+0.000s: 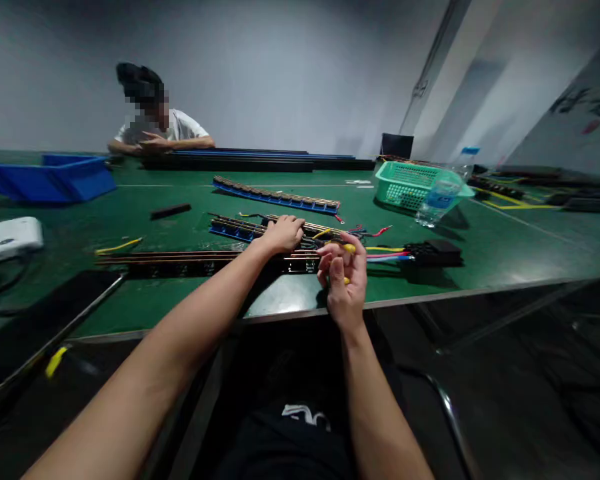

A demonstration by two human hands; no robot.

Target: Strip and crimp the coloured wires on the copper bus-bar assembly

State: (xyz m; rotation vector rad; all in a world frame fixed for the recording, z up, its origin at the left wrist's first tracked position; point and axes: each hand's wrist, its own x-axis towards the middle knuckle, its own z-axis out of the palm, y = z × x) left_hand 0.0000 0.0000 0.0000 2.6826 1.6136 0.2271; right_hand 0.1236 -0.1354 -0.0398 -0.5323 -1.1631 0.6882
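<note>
My left hand [283, 233] lies over a short blue-based strip with copper bars [237, 228], its fingers bent down onto it; the thumb is hidden. To its right, my right hand [346, 277] is turned palm up and closed around a tool with yellow handles [349, 248], whose head I cannot make out. Just in front of the short strip runs a long black strip with copper bars [180, 259]. Yellow, red and blue cables [387, 255] lead from its right end to a black connector block [436, 253]. Loose wires with a red-sleeved end [380, 232] lie beside my right hand.
Another copper-barred blue strip [275, 195] lies farther back on the green table [510, 247]. A green basket [405, 183] and water bottle [437, 203] stand right. Left are a blue bin [55, 180] and white device [11, 239]. A person [163, 127] sits opposite, behind long black strips [260, 161].
</note>
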